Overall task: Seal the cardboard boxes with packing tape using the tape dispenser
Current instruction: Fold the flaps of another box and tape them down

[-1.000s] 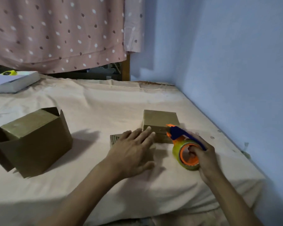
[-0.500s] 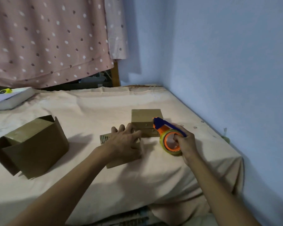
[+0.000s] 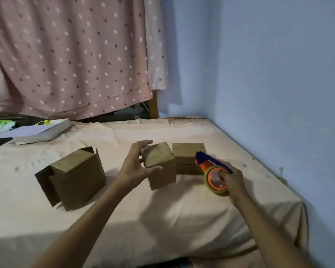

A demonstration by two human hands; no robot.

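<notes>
**Middle box gripped, dispenser held at right**

Three cardboard boxes are seen on the cloth-covered surface point(image 3: 162, 219). The middle box point(image 3: 160, 164) is grasped by the left hand point(image 3: 135, 167) — fingers curled over its top-left edge, thumb pressed against its near face. Its top flaps are closed; contents cannot be seen. The right box point(image 3: 188, 157) stands just beside it, also closed. The left box point(image 3: 75, 178) stands apart, with one flap raised at its far edge and another open at its left side; nothing inside can be made out.

The tape dispenser point(image 3: 211, 171) — orange and blue, with a roll mounted — is held by the right hand point(image 3: 231, 178), fingers closed around the roll, near the right box. A white book point(image 3: 43, 130) lies at the far left.
</notes>
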